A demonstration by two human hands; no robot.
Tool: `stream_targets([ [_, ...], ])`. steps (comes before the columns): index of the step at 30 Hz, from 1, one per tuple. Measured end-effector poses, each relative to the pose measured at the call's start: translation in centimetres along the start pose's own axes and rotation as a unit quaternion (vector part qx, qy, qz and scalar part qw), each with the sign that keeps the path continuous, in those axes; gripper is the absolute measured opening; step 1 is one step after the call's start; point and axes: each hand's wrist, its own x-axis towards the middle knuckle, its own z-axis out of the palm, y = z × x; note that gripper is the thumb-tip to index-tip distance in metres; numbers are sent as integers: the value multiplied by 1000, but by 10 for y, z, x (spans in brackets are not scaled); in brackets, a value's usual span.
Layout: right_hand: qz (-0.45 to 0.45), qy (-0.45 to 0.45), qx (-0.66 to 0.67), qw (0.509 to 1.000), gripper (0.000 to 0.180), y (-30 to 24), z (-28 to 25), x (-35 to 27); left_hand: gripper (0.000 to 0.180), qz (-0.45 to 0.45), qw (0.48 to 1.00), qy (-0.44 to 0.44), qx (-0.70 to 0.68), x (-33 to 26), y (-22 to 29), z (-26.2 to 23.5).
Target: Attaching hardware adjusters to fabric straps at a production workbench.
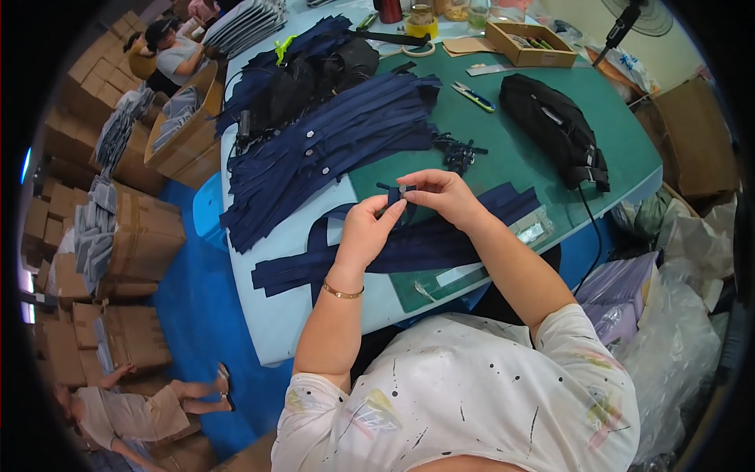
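My left hand [363, 230] and my right hand [442, 195] meet over the table's near part, fingertips pinched together. The left one grips the end of a navy fabric strip [318, 240], whose length loops down beside the wrist. Between my right thumb and finger is a small dark fitting [403, 189] with a light spot; its exact kind is too small to tell. Beneath the hands lies a flat stack of navy strips [440, 248]. Just beyond them is a heap of small black fittings [458, 152].
A big pile of navy strips [338, 130] covers the table's left side, with black bags [314, 86] behind. Snips [473, 97], a black pouch with a cord [550, 130] and a wooden tray [531, 45] lie farther off. Cartons [141, 236] and other people are at the left.
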Motion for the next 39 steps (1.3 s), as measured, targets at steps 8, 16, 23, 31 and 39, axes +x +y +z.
stream_targets([
  [8, 4, -15, 15, 1000, 24, -1, -1, -1, 23, 6, 1000, 8, 6, -1, -2, 6],
  [16, 6, -21, 22, 1000, 24, -1, -1, -1, 20, 13, 1000, 7, -21, 2, -10, 8],
  [23, -25, -21, -29, 999, 24, 8, -4, 1, 20, 9, 999, 28, -46, 2, -9, 12],
  [31, -23, -16, -54, 998, 20, 9, -4, 1, 14, -53, 996, 2, -72, 0, -9, 9],
  [39, -45, -30, -78, 995, 17, 9, -8, 2, 16, -10, 998, 22, -59, 3, -15, 15],
])
